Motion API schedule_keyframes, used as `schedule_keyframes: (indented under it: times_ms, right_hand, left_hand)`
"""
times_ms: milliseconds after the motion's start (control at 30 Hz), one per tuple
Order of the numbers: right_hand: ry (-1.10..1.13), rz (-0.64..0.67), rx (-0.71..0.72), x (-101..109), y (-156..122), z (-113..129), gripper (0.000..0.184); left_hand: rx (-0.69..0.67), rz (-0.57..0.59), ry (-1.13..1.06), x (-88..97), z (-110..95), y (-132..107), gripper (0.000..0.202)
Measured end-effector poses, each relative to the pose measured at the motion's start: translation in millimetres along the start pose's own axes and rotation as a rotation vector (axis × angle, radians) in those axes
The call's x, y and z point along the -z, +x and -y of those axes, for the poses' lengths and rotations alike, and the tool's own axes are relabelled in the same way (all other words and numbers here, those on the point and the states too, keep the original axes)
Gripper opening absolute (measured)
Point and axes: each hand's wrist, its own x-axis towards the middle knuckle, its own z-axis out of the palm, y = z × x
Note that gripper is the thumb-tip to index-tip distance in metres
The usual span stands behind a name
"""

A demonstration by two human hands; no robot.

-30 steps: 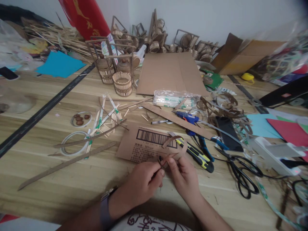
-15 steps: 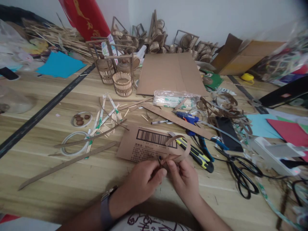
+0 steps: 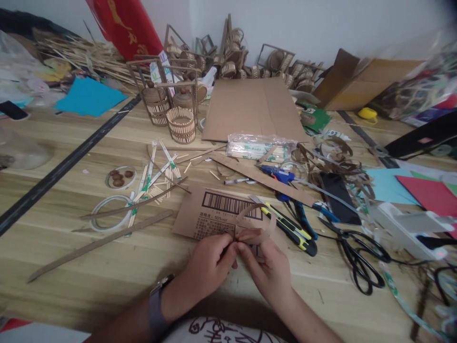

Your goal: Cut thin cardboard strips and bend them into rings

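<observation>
Both hands meet close to the person's body, just above the near edge of the table (image 3: 71, 286). The left hand (image 3: 210, 264) and the right hand (image 3: 267, 269) are brought fingertip to fingertip, each pinching the same thin cardboard strip (image 3: 272, 227) between thumb and forefinger. The strip curls up and away from the fingers in an open loop that bends to the right and returns to the pinch. Its two ends seem to be pressed together there, though the fingers hide the join. A watch (image 3: 157, 297) sits on the left wrist.

Directly beyond the fingertips, partly under the loop, lies a flat cardboard piece (image 3: 200, 216) printed with a barcode. Just right of the loop is a yellow and black utility knife (image 3: 291, 228), and farther right, well apart from the right hand, a pair of black scissors (image 3: 357, 259). Beyond the knife lie a blue glue gun (image 3: 280, 175) and a dark phone (image 3: 337, 190).

To the left of the left hand a long cardboard sliver (image 3: 100, 243) lies slantwise on the table, with a tape ring (image 3: 109, 212) beyond it and a small dish (image 3: 120, 177) of brown bits farther off. Far beyond both hands stand a slatted basket (image 3: 182, 125) and a large cardboard sheet (image 3: 250, 109).
</observation>
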Motion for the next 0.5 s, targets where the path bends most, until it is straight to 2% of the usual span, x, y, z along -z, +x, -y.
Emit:
schedule_keyframes:
  times_ms: [200,500]
  right_hand:
    - [0.056,-0.015,-0.01,0.8,0.4,0.8,0.011]
    - [0.189,-0.019,-0.101,2.5,1.4,2.5,0.018]
  left_hand:
    - [-0.055,-0.063,0.041,0.9,-3.2,0.4,0.032]
    - [-0.147,-0.05,-0.015,2.7,-5.4,-1.1,0.032]
